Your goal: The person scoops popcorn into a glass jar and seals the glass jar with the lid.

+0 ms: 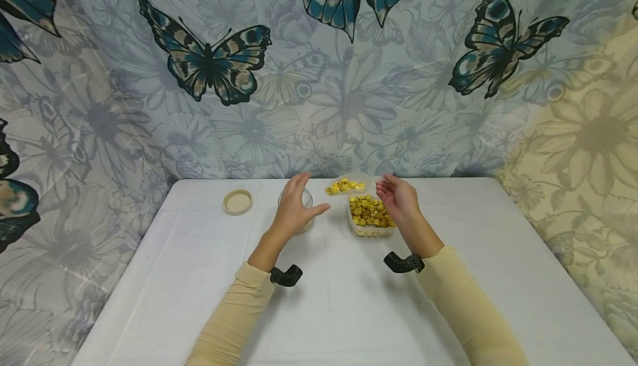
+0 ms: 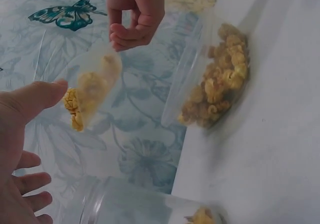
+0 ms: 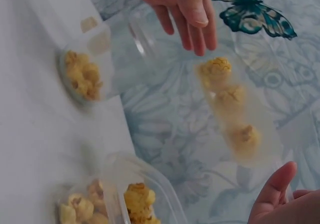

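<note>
My right hand (image 1: 402, 200) pinches the near end of a translucent plastic piece (image 3: 262, 151), possibly a lid, between thumb and fingers. Several yellow caramel popcorn pieces (image 1: 344, 185) lie on it, raised above the table's far side. Below, a clear plastic tub (image 1: 372, 232) is filled with popcorn (image 1: 369, 211). My left hand (image 1: 293, 206) hovers by a clear jar (image 3: 125, 67), its thumb spread from straight fingers, holding nothing. Some popcorn (image 3: 81, 77) sits at the jar's bottom. In the head view the left hand hides most of the jar.
A round beige-gold lid (image 1: 237, 202) lies on the white-covered table (image 1: 199, 277), left of the jar. Behind the table's far edge hangs a butterfly-patterned cloth (image 1: 249, 128). Each wrist carries a black camera mount (image 1: 287, 276).
</note>
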Motion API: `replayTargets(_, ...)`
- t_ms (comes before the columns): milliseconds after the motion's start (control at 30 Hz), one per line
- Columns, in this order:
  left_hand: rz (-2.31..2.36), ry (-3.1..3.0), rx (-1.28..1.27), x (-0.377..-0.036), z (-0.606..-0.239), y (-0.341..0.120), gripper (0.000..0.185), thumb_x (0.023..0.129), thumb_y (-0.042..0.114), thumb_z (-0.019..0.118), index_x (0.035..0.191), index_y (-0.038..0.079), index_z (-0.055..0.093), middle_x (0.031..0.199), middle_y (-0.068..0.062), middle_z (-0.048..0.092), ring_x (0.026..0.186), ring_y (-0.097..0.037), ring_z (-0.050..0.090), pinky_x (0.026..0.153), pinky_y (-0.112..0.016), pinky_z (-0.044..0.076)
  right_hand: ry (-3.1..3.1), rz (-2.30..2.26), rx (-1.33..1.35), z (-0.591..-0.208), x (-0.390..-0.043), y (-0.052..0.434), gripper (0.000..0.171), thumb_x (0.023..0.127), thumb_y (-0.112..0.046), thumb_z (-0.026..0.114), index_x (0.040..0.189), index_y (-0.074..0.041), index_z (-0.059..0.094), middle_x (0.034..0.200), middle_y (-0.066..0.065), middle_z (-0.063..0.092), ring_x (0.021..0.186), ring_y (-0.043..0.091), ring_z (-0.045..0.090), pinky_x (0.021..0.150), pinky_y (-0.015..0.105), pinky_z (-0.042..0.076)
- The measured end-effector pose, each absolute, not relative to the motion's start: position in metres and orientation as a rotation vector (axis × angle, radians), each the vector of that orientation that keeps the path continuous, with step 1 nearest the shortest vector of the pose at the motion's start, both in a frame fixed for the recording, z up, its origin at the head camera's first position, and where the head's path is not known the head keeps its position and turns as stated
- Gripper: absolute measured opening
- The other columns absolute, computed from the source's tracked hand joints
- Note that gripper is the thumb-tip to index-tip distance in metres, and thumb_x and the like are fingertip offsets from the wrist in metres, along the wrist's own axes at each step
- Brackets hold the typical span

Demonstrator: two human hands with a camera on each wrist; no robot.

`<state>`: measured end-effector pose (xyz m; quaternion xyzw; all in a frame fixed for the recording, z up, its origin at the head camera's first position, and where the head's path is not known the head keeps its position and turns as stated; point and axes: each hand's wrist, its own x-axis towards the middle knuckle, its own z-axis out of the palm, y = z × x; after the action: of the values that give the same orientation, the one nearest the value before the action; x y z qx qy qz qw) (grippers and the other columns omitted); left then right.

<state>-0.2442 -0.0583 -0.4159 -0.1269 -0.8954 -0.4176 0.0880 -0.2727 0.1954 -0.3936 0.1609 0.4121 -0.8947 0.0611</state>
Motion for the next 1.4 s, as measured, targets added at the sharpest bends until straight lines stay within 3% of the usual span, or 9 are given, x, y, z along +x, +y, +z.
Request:
replayTargets(533,-1.294,-2.614,-0.289,-0.25,-0.429,-0.078,0.087,0.08,0.039,0.078,0.15,0.008,0.036,0.155,-0.012,0.033,0.145,-0.035,0.027,0.116,-0.061,0.024,1.322,-2.682,0.486,-0.389,-0.284,0.17,0.011,0.103,-0.014,0.047,0.111,-0.008,0.052,0.077,0.003,0.06,0.067,0.011,0.06,0.061,0.015,0.052)
replayTargets(967,-1.342,-2.697,-0.224,-0.256,-0.446,-0.101,0.099,0.076,0.046,0.08,0.153,0.01,0.029,0.158,-0.014,0.027,0.147,-0.036,0.025,0.117,-0.058,0.026,1.375,-2.641,0.544,-0.395,-0.29,0.153,0.013,0.101,-0.015,0.052,0.109,-0.005,0.053,0.081,0.005,0.06,0.069,0.012,0.059,0.062,0.015,0.053)
replayTargets(1400,-1.427,-2.755,-0.122,-0.259,-0.462,-0.11,0.104,0.074,0.048,0.081,0.153,0.006,0.028,0.155,-0.021,0.031,0.144,-0.038,0.029,0.116,-0.057,0.029,1.399,-2.645,0.464,-0.397,-0.291,0.149,0.012,0.101,-0.013,0.05,0.109,-0.004,0.052,0.071,0.003,0.062,0.064,0.011,0.061,0.062,0.015,0.054)
